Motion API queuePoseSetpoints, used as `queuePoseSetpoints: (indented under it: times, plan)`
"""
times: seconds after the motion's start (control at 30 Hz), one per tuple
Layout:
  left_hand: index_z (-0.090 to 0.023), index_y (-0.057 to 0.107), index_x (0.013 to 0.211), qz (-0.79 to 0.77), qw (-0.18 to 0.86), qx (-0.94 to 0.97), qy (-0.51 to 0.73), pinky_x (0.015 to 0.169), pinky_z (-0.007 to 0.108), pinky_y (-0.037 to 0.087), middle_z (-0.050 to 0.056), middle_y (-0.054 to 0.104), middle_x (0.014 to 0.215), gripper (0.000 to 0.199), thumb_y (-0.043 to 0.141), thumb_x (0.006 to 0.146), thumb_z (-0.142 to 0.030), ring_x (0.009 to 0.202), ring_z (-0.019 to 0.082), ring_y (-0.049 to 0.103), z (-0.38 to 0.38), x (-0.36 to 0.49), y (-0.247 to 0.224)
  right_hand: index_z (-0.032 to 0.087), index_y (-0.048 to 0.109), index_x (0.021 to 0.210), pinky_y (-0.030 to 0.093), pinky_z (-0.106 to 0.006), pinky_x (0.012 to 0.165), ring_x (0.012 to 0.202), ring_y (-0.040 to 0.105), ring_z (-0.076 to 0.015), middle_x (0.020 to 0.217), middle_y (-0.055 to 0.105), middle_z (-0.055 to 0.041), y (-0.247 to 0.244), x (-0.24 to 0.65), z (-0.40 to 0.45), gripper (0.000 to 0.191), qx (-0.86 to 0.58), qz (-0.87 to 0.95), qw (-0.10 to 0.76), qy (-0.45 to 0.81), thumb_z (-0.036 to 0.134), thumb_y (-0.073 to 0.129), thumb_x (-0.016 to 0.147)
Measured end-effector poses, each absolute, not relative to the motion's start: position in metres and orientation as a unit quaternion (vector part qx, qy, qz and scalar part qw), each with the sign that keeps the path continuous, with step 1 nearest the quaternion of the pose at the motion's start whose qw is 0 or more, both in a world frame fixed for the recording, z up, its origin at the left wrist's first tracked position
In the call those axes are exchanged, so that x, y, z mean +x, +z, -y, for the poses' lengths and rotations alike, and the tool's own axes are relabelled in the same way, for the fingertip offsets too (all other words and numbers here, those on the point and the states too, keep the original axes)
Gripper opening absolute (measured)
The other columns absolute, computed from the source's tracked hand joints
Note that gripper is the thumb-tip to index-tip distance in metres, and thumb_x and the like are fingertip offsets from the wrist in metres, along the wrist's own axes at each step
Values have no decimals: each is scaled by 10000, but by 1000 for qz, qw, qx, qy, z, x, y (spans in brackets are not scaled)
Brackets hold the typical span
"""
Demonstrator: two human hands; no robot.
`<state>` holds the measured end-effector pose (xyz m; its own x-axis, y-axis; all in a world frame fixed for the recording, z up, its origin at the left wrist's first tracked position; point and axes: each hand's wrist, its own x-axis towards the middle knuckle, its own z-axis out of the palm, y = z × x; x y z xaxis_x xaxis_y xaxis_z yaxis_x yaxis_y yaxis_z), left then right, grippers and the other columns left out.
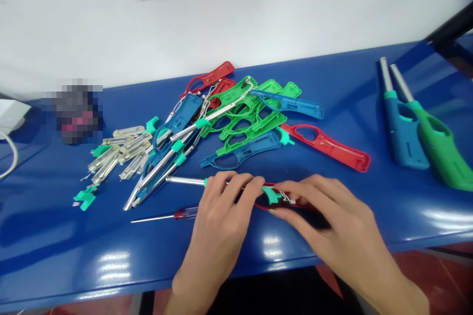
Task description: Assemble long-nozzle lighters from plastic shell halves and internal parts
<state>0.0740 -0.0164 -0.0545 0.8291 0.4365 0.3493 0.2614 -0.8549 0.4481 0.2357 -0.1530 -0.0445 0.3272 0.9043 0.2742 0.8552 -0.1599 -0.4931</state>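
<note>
Near the front of the blue table, both hands are closed on a red lighter casing [263,205] with a metal tube [185,181] reaching out to the left. My left hand [226,209] wraps over the tube end of the casing. My right hand [330,211] grips the handle end, thumb below and fingers above. Between the hands a teal trigger [271,196] and thin white wires [286,198] show inside the casing. A screwdriver [158,218] lies just left of my left hand, its handle partly hidden behind that hand.
Behind the hands lie piled green casing halves [240,128], a blue half [244,151] and a red half [328,147]. Clear fuel tanks [107,170] and loose tubes [158,167] lie left. At right are blue [404,133] and green [443,150] lighters. A white wall [258,15] stands behind.
</note>
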Motion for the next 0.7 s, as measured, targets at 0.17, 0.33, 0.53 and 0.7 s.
queuePoseSetpoints:
  times: [0.17, 0.33, 0.53, 0.7]
  plan:
    - [-122, 618, 1372, -167, 220, 933, 231, 999, 468, 536, 91, 704, 1242, 411, 645, 975, -21, 1135, 259, 600, 12, 70, -54, 315, 660, 1282, 435, -321, 844, 856, 584, -160, 945, 644, 20, -47, 235, 149, 273, -759, 590, 272, 34, 389, 681, 1020]
    - [-109, 619, 1384, -154, 242, 929, 233, 1022, 453, 547, 104, 679, 1234, 433, 618, 971, 23, 1146, 246, 593, 6, 68, -51, 335, 659, 1286, 426, -296, 869, 903, 565, -143, 1014, 620, 18, -46, 234, 148, 253, -748, 601, 277, 43, 330, 669, 1033]
    - [-114, 641, 1337, -162, 238, 941, 178, 998, 404, 578, 110, 647, 1259, 424, 617, 950, 59, 1169, 239, 569, 3, 66, -45, 292, 657, 1255, 435, -273, 892, 940, 553, -146, 1030, 634, 11, -49, 233, 147, 234, -744, 595, 297, 61, 303, 686, 1023]
    - [-108, 646, 1325, -158, 229, 950, 143, 955, 392, 605, 121, 643, 1268, 395, 581, 970, 52, 1154, 237, 574, 1, 64, -39, 267, 653, 1245, 428, -275, 912, 980, 556, -149, 1053, 650, 3, -50, 233, 148, 221, -745, 590, 301, 70, 287, 680, 1027]
